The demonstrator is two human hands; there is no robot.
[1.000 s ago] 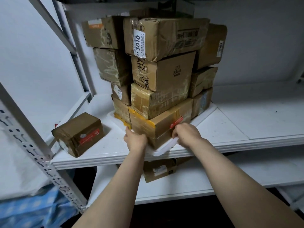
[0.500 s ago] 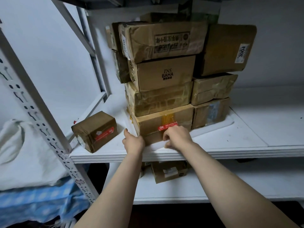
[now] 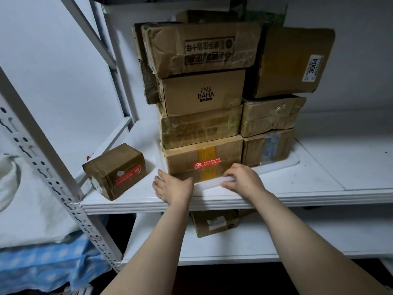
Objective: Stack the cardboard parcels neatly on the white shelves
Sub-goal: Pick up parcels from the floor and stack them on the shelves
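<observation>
A tall stack of brown cardboard parcels [image 3: 204, 90] stands on a white tray [image 3: 282, 165] on the upper white shelf [image 3: 331, 177]. My right hand [image 3: 242, 179] grips the tray's front rim below the bottom parcel [image 3: 202, 158], which carries a red label. My left hand [image 3: 172, 186] lies at the tray's front left corner, fingers spread and fairly straight on the shelf and against the tray. A small taped parcel [image 3: 116, 170] sits alone at the left of the shelf.
Another parcel [image 3: 214, 222] lies on the lower shelf [image 3: 265, 243], under the front edge. A perforated white upright [image 3: 44, 158] runs diagonally at the left. White and blue cloth [image 3: 32, 258] lies outside the rack at lower left. A white wall closes the back.
The tray with the stack has turned so its front faces me squarely and has slid further onto the shelf. My left hand's fingers have spread out; the right hand keeps its grip on the rim.
</observation>
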